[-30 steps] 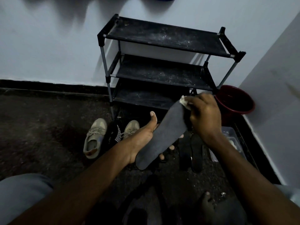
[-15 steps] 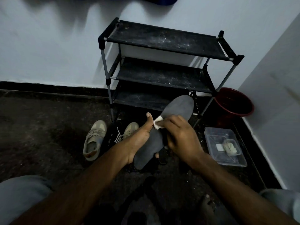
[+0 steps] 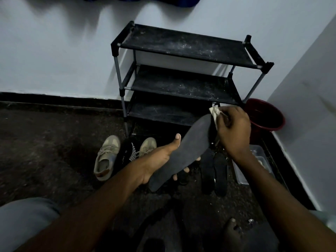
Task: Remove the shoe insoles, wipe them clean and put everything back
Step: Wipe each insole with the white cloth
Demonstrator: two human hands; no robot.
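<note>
Item: flat grey foam insole (image 3: pixel 183 151), cradled heel-end in the left hand (image 3: pixel 160 157), fingers curled beneath and thumb up, evidently to steady it above the dark floor (image 3: pixel 54 151) while the right hand (image 3: pixel 233 130) pinches a crumpled white wipe (image 3: pixel 214 112) against its toe end.

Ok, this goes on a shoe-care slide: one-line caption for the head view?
Left hand holds a grey insole from beneath while the right hand presses a white cloth to its far end.
</note>
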